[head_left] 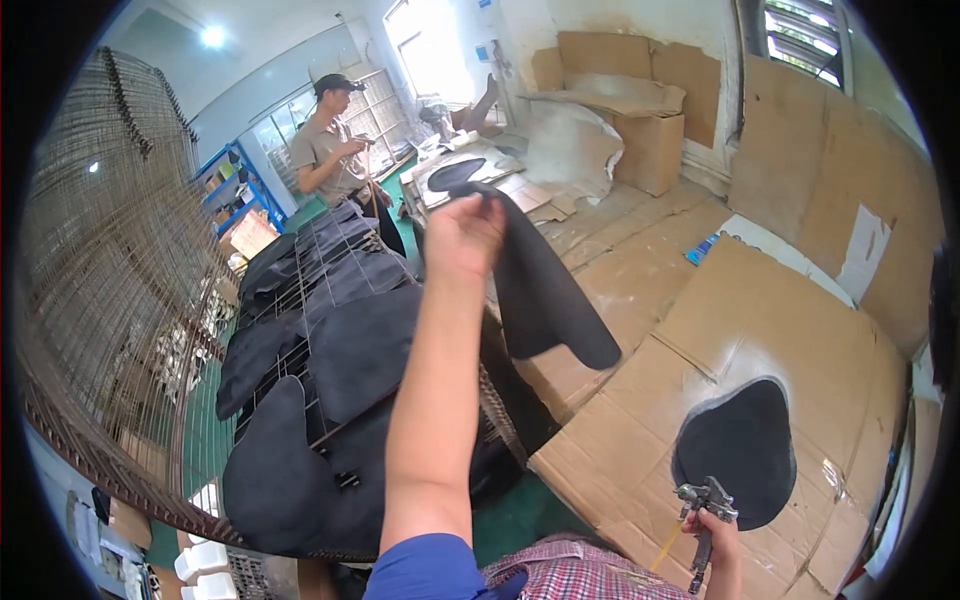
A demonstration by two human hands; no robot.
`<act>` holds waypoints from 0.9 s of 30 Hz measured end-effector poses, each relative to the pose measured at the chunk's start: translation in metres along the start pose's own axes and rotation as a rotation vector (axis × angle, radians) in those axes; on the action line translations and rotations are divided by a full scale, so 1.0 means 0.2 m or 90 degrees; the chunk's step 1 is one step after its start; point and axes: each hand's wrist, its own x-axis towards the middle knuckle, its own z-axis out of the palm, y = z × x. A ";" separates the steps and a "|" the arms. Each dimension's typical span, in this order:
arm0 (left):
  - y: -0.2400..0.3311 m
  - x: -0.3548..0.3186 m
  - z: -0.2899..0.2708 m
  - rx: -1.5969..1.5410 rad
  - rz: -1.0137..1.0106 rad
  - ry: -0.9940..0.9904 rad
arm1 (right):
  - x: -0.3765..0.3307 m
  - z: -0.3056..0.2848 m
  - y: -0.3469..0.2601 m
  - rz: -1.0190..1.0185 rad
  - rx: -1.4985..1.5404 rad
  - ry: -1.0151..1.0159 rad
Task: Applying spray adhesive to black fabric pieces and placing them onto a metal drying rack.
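Apron and sleeve: A red checked apron [590,572] and a blue sleeve [425,570] fill the lower edge of the view.
Right hand: The worker's right hand [719,532] is wrapped around the handle of a spray gun [706,494], a yellow hose [668,548] hanging beside it.
Piece on the board: A dark, rounded piece [745,445] lies flat on brown cardboard [620,440], the gun in front of its lower left edge; whether the two touch cannot be told. A pale haze rims its upper edge.
Left hand: Raised at arm's length, the left hand [466,235] has its fingers pinched on the upper end of a black sheet [545,290], which hangs slanting down to the right, well apart from the piece on the board.
Rack: To the left, more black pieces [365,345] lie spread over a wire rack [312,400], beside a tall bank of wire grids [110,250].
Background: A co-worker [325,150] in a dark cap stands near a table bearing a dark oval [456,175], with a blue shelf [232,160] behind and a bright window [432,50] beyond.
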 end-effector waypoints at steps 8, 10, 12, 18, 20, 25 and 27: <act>1.48 0.33 -0.38 0.158 0.226 0.004 | 0.15 0.54 0.02 -0.021 -0.092 0.055; 1.64 0.37 -0.57 0.177 0.323 0.070 | 0.18 0.64 0.04 -0.021 -0.104 0.080; 1.93 0.31 -0.85 0.218 0.369 0.125 | 0.24 0.74 0.07 -0.014 -0.139 0.049; 2.08 0.09 -1.60 0.307 0.420 0.609 | 0.33 0.95 0.08 0.050 -0.220 0.023; 2.04 0.04 -1.59 0.346 0.452 0.682 | 0.32 0.93 0.13 0.067 -0.231 0.008; 1.99 0.00 -1.36 0.474 0.509 0.611 | 0.26 0.88 0.13 0.014 -0.222 -0.030; 1.68 0.11 -1.12 0.471 0.479 0.524 | 0.21 0.79 0.06 -0.017 -0.234 0.014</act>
